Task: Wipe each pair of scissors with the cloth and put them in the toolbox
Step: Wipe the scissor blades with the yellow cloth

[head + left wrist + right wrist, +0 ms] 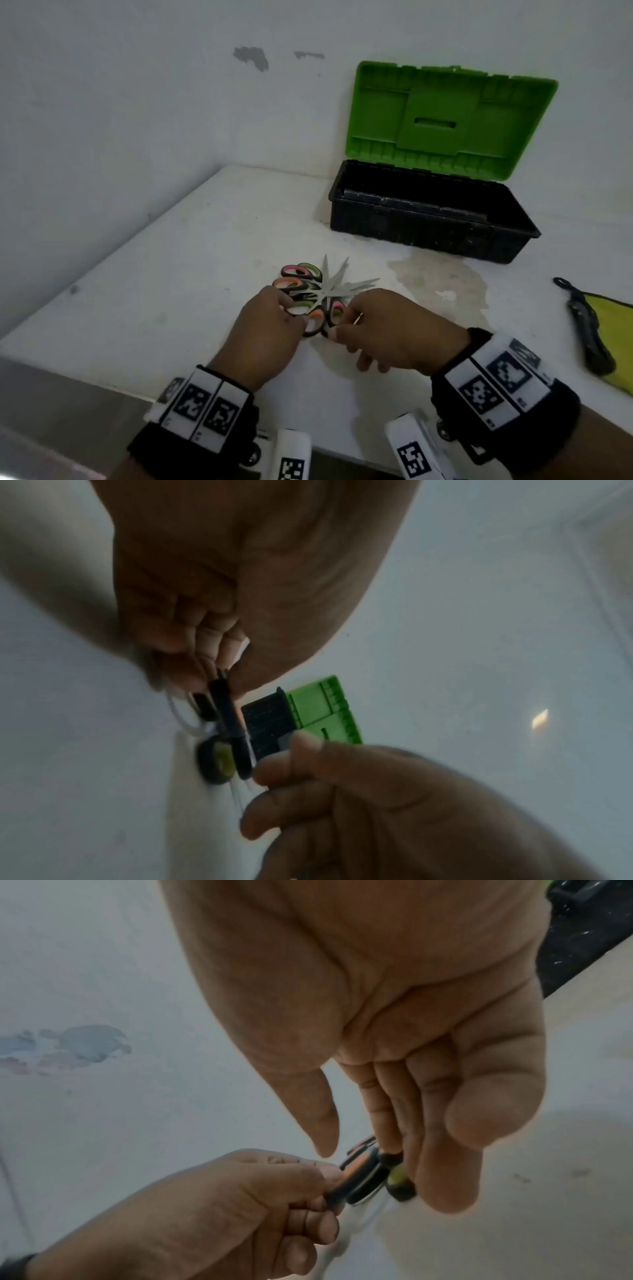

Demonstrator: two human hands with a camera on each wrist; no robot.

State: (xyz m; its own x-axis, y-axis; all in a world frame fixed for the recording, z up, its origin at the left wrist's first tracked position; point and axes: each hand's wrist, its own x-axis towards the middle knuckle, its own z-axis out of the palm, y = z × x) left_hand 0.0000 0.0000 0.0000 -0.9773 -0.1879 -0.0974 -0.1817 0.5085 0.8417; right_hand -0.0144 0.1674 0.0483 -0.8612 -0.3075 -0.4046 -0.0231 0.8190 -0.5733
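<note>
Several pairs of scissors (301, 286) with black handles and pink, orange or green inlays lie in a heap on the white table, their blades fanned out toward the back. My left hand (291, 318) pinches a black handle (342, 1183) at the near side of the heap. My right hand (337, 322) reaches in from the right, its fingertips (390, 1148) touching a black-and-green handle (399, 1177), the thumb apart. The toolbox (411, 229), black with its green lid (445, 120) raised, stands behind at the right. The yellow cloth (616, 329) lies at the right edge.
A dark, elongated tool (589, 335) lies on the cloth's left edge. A stained patch (438, 284) marks the table between the heap and the toolbox. White walls close in the table at the back and left. The table's front edge runs just below my wrists.
</note>
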